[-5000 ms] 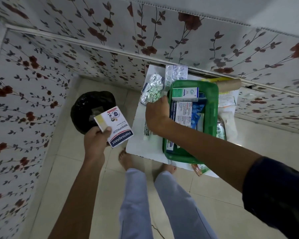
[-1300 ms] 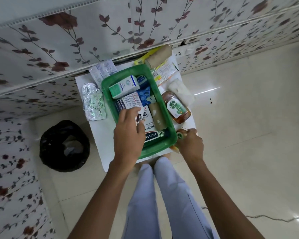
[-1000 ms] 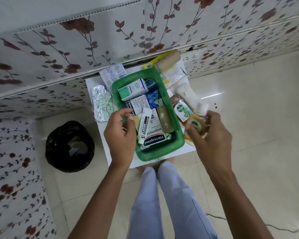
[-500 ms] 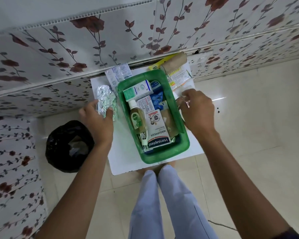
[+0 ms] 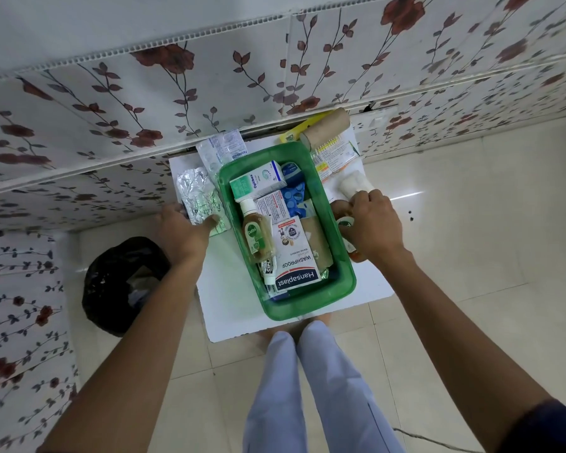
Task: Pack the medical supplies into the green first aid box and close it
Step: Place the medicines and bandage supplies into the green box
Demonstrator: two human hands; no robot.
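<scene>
The open green first aid box point(image 5: 311, 308) sits on a small white table point(image 5: 229, 308). Inside lie an Optibex carton point(image 5: 258, 183), a small Dettol bottle point(image 5: 255, 232), a Hansaplast box point(image 5: 296, 259), a blue blister pack point(image 5: 293, 194) and a tube point(image 5: 268, 273). My left hand point(image 5: 183, 233) grips the near edge of the silver blister strips point(image 5: 196, 194), left of the box. My right hand point(image 5: 370, 227) is curled over a larger Dettol bottle point(image 5: 345, 223) lying against the box's right side; most of that bottle is hidden.
On the table beyond the box lie a clear tablet strip point(image 5: 223, 150), a brown bandage roll point(image 5: 324, 129), a yellow packet point(image 5: 294, 130), printed strips point(image 5: 335, 155) and a white gauze roll point(image 5: 352, 184). A black bin bag point(image 5: 121, 282) stands on the floor at left. A floral wall runs behind.
Over the last second the small Dettol bottle landed in the box. My left hand went to the silver strips and closed on them; my right hand came nearer, onto the larger bottle.
</scene>
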